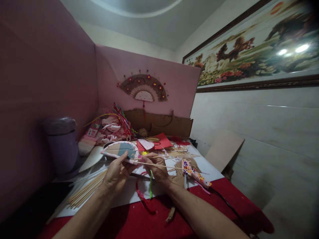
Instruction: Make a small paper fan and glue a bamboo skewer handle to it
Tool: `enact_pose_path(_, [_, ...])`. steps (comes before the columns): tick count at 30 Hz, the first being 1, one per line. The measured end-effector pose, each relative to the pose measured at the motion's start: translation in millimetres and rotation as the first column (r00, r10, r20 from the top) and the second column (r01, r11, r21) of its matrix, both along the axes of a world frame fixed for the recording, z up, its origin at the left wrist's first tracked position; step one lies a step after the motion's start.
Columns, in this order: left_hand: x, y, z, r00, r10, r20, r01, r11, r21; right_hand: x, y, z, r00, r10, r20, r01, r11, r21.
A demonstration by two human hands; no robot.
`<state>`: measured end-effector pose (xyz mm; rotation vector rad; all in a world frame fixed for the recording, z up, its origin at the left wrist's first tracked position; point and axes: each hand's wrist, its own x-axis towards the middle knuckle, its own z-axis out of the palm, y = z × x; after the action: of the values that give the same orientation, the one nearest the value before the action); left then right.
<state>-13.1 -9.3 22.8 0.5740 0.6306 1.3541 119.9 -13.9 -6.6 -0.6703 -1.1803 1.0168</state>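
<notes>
My left hand (119, 171) is closed on a half-round piece of cardboard (121, 150), thumb on its face. White cloth with small pink marks wraps the cardboard's curved edge, and part of its face is grey-blue. Close beside it, my right hand (158, 169) pinches thin bamboo sticks (164, 165). Their left ends are at the cardboard's lower right corner; I cannot tell whether they are attached. A green fuzzy strip (151, 184) and a red one (141, 192) hang or lie below my hands. Right of them lies a flower-patterned tool, likely a glue gun (195, 174), with a black cord.
A bundle of bamboo sticks (88, 191) lies at left, near a purple bin (62, 146). Behind are pink cloth and ribbons (112, 126), red paper (161, 141) and a cardboard strip (159, 124). A decorated fan (144, 87) hangs on the pink panel (179, 79).
</notes>
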Motion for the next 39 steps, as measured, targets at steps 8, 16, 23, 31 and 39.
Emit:
enact_pose_path(8, [-1.4, -0.3, -0.5, 1.000, -0.013, -0.011, 0.013, 1.000, 0.013, 0.5, 5.5, -7.0, 1.000, 0.006, -0.009, -0.006, 1.000, 0.002])
enact_pose_path(16, [-1.2, -0.7, -0.3, 1.000, -0.019, -0.016, 0.019, 1.000, 0.022, 0.4, 3.5, -5.3, 1.000, 0.008, 0.005, -0.008, 1.000, 0.019])
enact_pose_path(23, [-1.6, 1.0, -2.6, 1.000, -0.026, -0.008, 0.026, 0.999, 0.022, 0.0, 3.3, -5.1, 1.000, 0.019, -0.007, -0.019, 1.000, 0.007])
enact_pose_path(31, [-1.1, 0.7, -1.8, 1.000, -0.026, 0.008, 0.026, 1.000, 0.000, -0.1, 2.3, -5.1, 1.000, 0.014, -0.004, -0.014, 1.000, 0.013])
enact_pose_path(39, [-1.9, 2.8, -3.6, 0.999, -0.041, 0.007, 0.041, 0.999, 0.006, 0.7, 4.0, -6.5, 1.000, 0.020, 0.000, -0.020, 1.000, 0.022])
